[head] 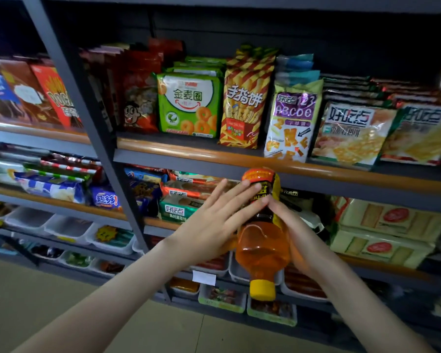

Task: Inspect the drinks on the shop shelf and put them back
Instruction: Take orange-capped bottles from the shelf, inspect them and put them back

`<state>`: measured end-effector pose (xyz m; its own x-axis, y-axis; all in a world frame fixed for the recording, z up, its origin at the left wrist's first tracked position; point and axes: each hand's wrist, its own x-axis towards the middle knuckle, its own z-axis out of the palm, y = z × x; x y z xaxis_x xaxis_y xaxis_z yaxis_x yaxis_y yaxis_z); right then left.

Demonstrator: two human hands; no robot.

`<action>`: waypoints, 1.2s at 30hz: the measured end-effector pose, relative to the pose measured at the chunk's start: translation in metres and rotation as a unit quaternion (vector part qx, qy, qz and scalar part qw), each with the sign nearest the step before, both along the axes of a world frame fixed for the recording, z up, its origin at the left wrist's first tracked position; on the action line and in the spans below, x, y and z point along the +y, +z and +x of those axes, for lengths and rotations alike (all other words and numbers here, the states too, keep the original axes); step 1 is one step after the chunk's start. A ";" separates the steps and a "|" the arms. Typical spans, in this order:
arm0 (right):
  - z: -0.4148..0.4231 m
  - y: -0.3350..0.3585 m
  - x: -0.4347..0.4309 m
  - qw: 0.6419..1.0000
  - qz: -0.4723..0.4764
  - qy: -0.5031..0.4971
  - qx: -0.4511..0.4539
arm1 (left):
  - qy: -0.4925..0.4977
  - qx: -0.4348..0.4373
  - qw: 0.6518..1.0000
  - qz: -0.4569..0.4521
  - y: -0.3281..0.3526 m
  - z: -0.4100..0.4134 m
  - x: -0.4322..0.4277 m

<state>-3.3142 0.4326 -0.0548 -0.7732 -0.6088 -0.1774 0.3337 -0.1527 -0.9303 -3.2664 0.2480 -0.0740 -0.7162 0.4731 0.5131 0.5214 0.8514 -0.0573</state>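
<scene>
A bottle of orange drink (262, 248) with a yellow cap and a dark label hangs in front of the shelves, cap end pointing down towards me. My right hand (298, 230) holds it from the right side, thumb lying on the label and fingers hidden behind the bottle. My left hand (209, 225) lies with straight, spread fingers against the label's left side, fingertips touching it.
Grey shelving with an orange front rail (189, 151) fills the view. Snack bags (191, 105) stand on the upper shelf, biscuit packs (382, 233) on the middle one, and white trays of small goods (69, 228) lower down. A grey upright post (92, 110) stands at left. Tiled floor lies below.
</scene>
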 end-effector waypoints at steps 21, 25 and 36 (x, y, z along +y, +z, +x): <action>-0.023 0.108 0.222 0.907 0.142 -0.215 0.334 | -0.063 -0.065 0.971 0.222 0.143 -0.096 0.225; -0.043 0.118 0.302 0.918 0.044 -0.214 0.332 | -0.029 -0.030 0.980 0.192 0.168 -0.115 0.307; -0.078 0.199 0.485 0.763 0.037 -0.399 0.507 | -0.160 0.079 0.973 0.145 0.240 -0.164 0.497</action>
